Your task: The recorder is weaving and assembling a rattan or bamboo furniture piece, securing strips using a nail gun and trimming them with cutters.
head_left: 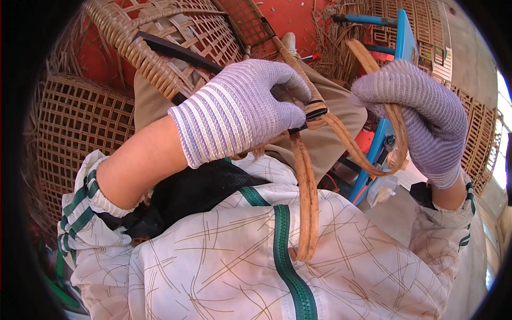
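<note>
My left hand (242, 104), in a striped grey-and-white knit glove, is closed round the corner of a woven rattan piece resting on my lap. Its thumb and fingertips press at a black bar end (314, 114), around which a flat tan rattan strip (346, 140) is looped. One end of the strip hangs down over my jacket. The other curves up to my right hand (418, 109), also gloved, which grips it between thumb and curled fingers. Beyond my left hand is the woven panel (197, 32), with a thick braided edge. What lies under my left palm is hidden.
A blue stool (404, 40) stands at the right, with tools and a plastic bag near its lower part. Woven panels (80, 128) lean at the left, with others at the far right. Loose rattan scraps (338, 48) are scattered over the red floor covering (290, 18).
</note>
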Available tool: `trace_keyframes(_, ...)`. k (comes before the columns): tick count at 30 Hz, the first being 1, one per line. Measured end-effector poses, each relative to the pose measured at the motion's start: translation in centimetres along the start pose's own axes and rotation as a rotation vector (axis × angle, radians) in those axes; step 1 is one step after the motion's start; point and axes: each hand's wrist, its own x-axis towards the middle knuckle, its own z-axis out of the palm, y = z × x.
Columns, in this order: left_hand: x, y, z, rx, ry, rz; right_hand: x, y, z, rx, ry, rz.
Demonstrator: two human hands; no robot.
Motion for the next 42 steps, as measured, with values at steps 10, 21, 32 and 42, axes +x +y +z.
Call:
trace_keyframes(10,0.8,0.7,-0.5,0.020,-0.168,-0.098,-1.1,-0.9,1.4,-0.124,0.078,-0.067)
trace_keyframes(21,-1.0,0.3,-1.3,-0.125,-0.240,-0.248,-0.9,-2.8,2.4,-0.211,0.045,-0.086)
trace_keyframes(32,0.1,-0.7,-0.7,-0.133,-0.317,-0.152,-2.8,-1.2,5.8,-0.572,0.143,-0.412)
trace_keyframes(42,-1.2,-1.1,-0.6,-0.434,-0.202,-0.291,-1.4,-1.7,6.5,-0.625,-0.049,-0.419)
